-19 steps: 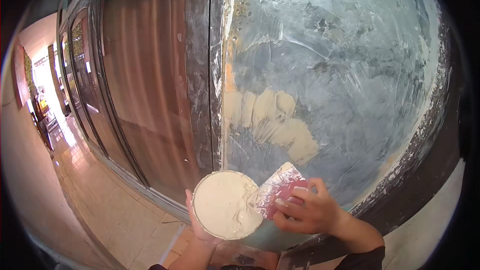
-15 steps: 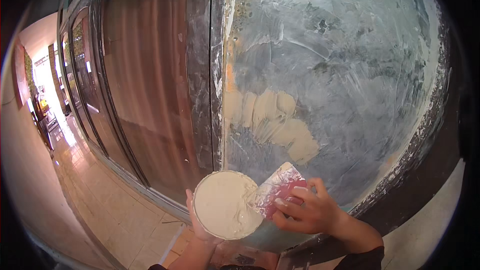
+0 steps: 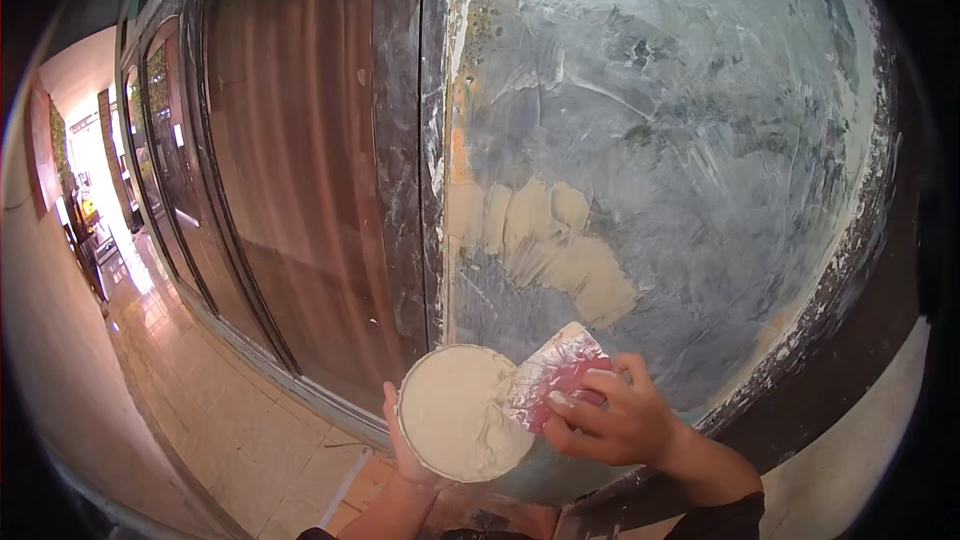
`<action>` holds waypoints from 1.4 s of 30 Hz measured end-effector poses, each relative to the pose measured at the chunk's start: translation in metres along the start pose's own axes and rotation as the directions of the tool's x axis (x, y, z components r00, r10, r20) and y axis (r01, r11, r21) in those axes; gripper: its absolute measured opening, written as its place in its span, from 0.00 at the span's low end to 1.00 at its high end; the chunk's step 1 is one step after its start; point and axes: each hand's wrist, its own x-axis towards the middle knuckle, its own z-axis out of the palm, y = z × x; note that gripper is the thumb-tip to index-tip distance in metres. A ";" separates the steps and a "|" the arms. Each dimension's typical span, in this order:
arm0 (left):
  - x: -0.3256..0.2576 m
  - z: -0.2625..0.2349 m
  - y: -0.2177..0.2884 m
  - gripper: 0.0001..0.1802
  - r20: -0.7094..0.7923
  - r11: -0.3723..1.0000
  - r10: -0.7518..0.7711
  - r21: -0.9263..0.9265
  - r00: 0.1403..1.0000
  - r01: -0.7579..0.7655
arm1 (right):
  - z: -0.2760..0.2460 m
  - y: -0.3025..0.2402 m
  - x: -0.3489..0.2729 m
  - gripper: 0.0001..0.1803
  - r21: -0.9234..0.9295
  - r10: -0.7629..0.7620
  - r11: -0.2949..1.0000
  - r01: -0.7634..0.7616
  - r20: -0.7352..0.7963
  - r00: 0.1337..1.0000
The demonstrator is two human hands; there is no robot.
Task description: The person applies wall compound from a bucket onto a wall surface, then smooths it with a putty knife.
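My left hand point(image 3: 405, 450) holds a round container point(image 3: 462, 412) full of pale cream putty from underneath, close to the lower middle of the view. My right hand point(image 3: 617, 420) grips a putty knife with a red handle point(image 3: 556, 376), its wide metal blade resting on the container's right rim and smeared with putty. Straight ahead is a grey, scraped wall panel point(image 3: 690, 140) with a patch of fresh cream putty point(image 3: 556, 245) spread just above the hands.
A dark metal door frame point(image 3: 410, 160) and a brown door point(image 3: 295, 170) stand left of the panel. A tiled corridor floor point(image 3: 200, 420) runs off to the left, with more doors along it. A dark border point(image 3: 860, 280) edges the panel on the right.
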 end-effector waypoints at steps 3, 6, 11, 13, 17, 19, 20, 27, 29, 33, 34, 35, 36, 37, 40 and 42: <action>0.002 -0.007 -0.004 0.50 0.016 0.999 -0.018 -0.041 1.000 0.018 | 0.001 -0.001 -0.002 0.09 -0.013 0.010 1.000 -0.010 0.006 1.000; 0.006 -0.015 -0.007 0.50 0.027 0.998 -0.032 -0.050 0.999 0.034 | 0.000 -0.001 -0.004 0.09 -0.019 0.020 1.000 -0.020 0.004 1.000; 0.007 -0.014 -0.009 0.51 0.045 0.997 -0.043 -0.061 0.998 0.046 | -0.003 0.001 -0.007 0.09 -0.051 0.050 0.997 -0.050 -0.002 0.999; 0.006 -0.012 -0.009 0.51 0.027 0.997 -0.058 -0.058 0.998 0.060 | -0.002 0.001 -0.011 0.09 -0.061 0.064 0.996 -0.064 -0.006 0.998; 0.008 -0.012 -0.008 0.50 0.020 0.998 -0.047 -0.050 0.999 0.048 | -0.002 0.002 -0.017 0.10 -0.069 0.084 0.994 -0.085 -0.018 0.996; 0.007 -0.009 -0.006 0.50 0.026 0.997 -0.046 -0.053 0.999 0.047 | -0.002 0.002 -0.016 0.10 -0.078 0.084 0.993 -0.086 -0.016 0.996; 0.005 -0.004 -0.005 0.50 0.031 0.997 -0.052 -0.050 0.998 0.053 | -0.002 0.002 -0.016 0.10 -0.087 0.083 0.993 -0.085 -0.016 0.996; 0.007 -0.018 -0.012 0.51 -0.011 0.998 -0.055 0.010 0.998 0.055 | 0.000 -0.001 -0.013 0.09 -0.124 0.128 0.985 -0.124 0.032 0.991; 0.008 -0.025 -0.014 0.51 0.003 0.999 -0.050 0.009 0.999 0.050 | 0.001 -0.001 -0.011 0.09 -0.111 0.156 0.982 -0.152 0.028 0.987; 0.004 -0.017 -0.012 0.52 0.009 0.999 -0.035 0.027 0.999 0.035 | 0.004 -0.003 -0.011 0.10 -0.118 0.167 0.979 -0.164 0.011 0.986; 0.003 -0.014 -0.011 0.52 0.009 0.999 -0.034 0.028 0.999 0.034 | 0.005 -0.004 -0.010 0.10 -0.102 0.183 0.978 -0.181 0.003 0.983; 0.002 -0.012 -0.010 0.52 0.006 0.999 -0.037 0.025 0.999 0.037 | 0.005 -0.004 -0.009 0.10 -0.087 0.199 0.976 -0.199 -0.006 0.980; 0.002 -0.010 -0.010 0.52 0.003 0.999 -0.040 0.023 0.999 0.040 | 0.005 -0.003 -0.009 0.10 -0.088 0.199 0.976 -0.199 -0.006 0.980; 0.001 -0.009 -0.010 0.52 0.003 0.999 -0.040 0.023 0.999 0.040 | 0.004 -0.002 -0.008 0.10 -0.095 0.187 0.978 -0.186 0.005 0.982; 0.001 -0.012 -0.011 0.52 -0.007 0.997 -0.071 0.011 0.997 0.071 | 0.007 -0.002 -0.007 0.10 -0.087 0.183 0.979 -0.182 0.004 0.983; 0.003 -0.020 -0.013 0.52 0.029 0.997 -0.074 0.008 0.997 0.074 | 0.008 -0.001 -0.007 0.10 -0.071 0.191 0.979 -0.191 -0.007 0.982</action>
